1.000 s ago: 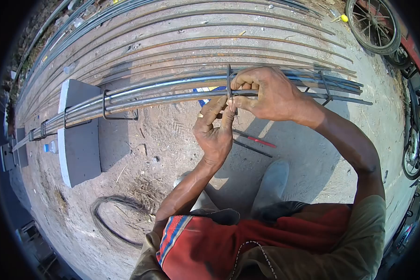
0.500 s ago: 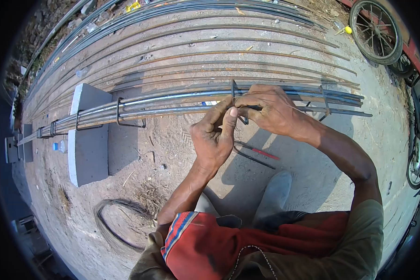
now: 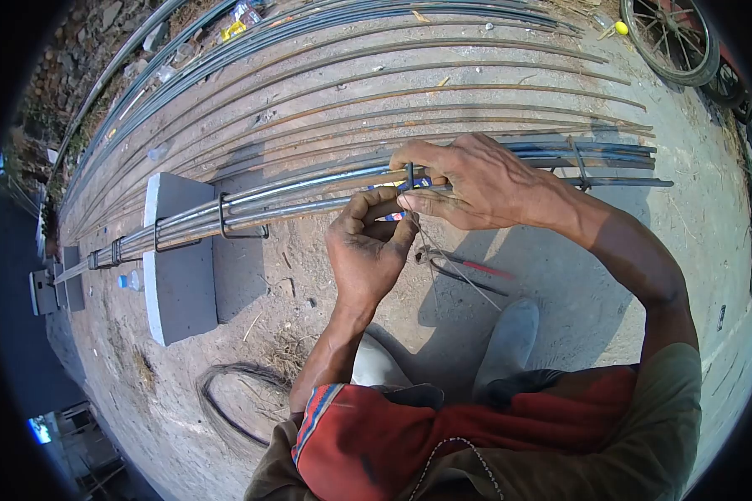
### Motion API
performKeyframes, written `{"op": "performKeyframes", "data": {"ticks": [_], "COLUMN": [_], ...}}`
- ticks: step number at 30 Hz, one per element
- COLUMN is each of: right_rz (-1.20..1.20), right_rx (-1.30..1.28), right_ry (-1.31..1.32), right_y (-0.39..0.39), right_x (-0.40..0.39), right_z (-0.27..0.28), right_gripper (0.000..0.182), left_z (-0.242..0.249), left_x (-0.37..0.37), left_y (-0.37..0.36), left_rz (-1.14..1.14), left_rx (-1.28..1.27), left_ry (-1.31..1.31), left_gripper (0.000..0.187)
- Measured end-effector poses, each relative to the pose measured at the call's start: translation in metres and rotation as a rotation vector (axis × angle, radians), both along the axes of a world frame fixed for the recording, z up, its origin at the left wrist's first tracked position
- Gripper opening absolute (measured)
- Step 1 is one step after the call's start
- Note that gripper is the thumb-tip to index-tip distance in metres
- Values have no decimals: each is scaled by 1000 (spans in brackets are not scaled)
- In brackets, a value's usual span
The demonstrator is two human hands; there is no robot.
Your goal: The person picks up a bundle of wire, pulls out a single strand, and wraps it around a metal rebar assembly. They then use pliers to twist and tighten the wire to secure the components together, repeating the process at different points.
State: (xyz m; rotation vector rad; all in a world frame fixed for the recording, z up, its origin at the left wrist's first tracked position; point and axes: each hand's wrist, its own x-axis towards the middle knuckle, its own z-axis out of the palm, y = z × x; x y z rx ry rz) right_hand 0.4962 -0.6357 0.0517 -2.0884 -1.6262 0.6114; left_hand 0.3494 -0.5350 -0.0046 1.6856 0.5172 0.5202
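A bundle of long steel rebars (image 3: 309, 199) runs across in front of me, with square stirrups (image 3: 222, 215) hung around it. My left hand (image 3: 366, 246) is closed at the near side of the bundle, its fingertips pinching thin tie wire (image 3: 458, 269) beside one stirrup. From the far side, my right hand (image 3: 489, 185) reaches over the bars; its index finger curls by the stirrup's top, its thumb and finger closed on the wire. Loose wire ends hang below the hands. The fingers partly hide the joint. Pincers (image 3: 476, 267) with a red handle lie on the ground beneath.
A concrete block (image 3: 180, 292) props the bundle at left, a plastic bottle (image 3: 130, 280) beside it. A wire coil (image 3: 213, 401) lies at lower left. More rebars (image 3: 351, 98) spread over the ground beyond. A spoked wheel (image 3: 673, 37) stands at upper right.
My right hand has shifted left, its index finger now over the stirrup's top. My left hand has dropped slightly below the bars. Wire ends now dangle beneath the hands. The view has shifted slightly.
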Motion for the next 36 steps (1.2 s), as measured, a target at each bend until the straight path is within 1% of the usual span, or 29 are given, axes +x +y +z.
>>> {"op": "performKeyframes", "data": {"ticks": [2, 3, 4, 5, 6, 8, 9, 11, 13, 14, 17, 18, 20, 22, 25, 28, 29, 31, 32, 35, 36], "right_rz": [0, 45, 90, 137, 111, 63, 74, 92, 170, 205, 308, 303, 234, 190, 245, 35, 91, 212, 201, 158, 128], "right_rx": [-53, 101, 256, 410, 372, 297, 276, 232, 264, 282, 234, 198, 98, -31, 134, 181, 176, 171, 129, -21, -10], "right_ry": [-45, -32, -20, -6, -9, -15, 35, 136, 165, 181, 228, 158, 105, 48, -172, 12, 98, 267, 249, 267, 270], "right_y": [9, 10, 13, 16, 16, 18, 20, 23, 23, 23, 32, 36, 31, 28, 30, 33, 30, 26, 28, 29, 25], "right_x": [3, 5, 7, 5, 5, 3, 2, 1, 2, 2, 12, 17, 28, 33, 37, 28, 29, 31, 28, 36, 37], "right_z": [4, -7, -27, -34, -36, -34, -33, -32, -24, -22, -25, -22, -12, 6, -11, -26, -25, -19, -22, -13, -12], "right_gripper": [26, 26, 26, 25, 24, 22, 24, 29, 28, 27, 25, 18, 18, 17, 21, 23, 23, 23, 20, 19, 18], "left_z": [-4, -5, -3, -1, 1, 3, 3, 0, 5, 5, 8, 12, 22, 17, 11, 13, 14, 18, 20, 13, 11], "left_x": [-3, -4, -4, -5, -6, -6, -5, -5, -4, -3, 0, 2, 2, 0, 1, 2, 1, 2, 1, 0, -1], "left_y": [1, 2, 4, 5, 7, 9, 11, 13, 14, 12, 9, 7, 6, 5, -1, 0, 0, -1, -1, 4, 7], "left_rz": [-2, -3, -26, -46, -64, -74, -77, -121, -161, -143, -177, -179, -177, -186, -206, -225, -223, -220, -220, -233, -248], "left_rx": [-86, -128, 39, 204, 368, 504, 572, 583, 634, 629, 171, 29, -258, -294, -278, -289, -309, -266, -240, -303, -311], "left_ry": [22, 33, 68, 104, 139, 170, 185, 188, 161, 182, 241, 263, 307, 253, 230, 245, 250, 275, 287, 200, 189], "left_gripper": [26, 25, 24, 22, 20, 17, 16, 13, 12, 10, 11, 12, 16, 17, 17, 17, 17, 17, 17, 17, 17]}}
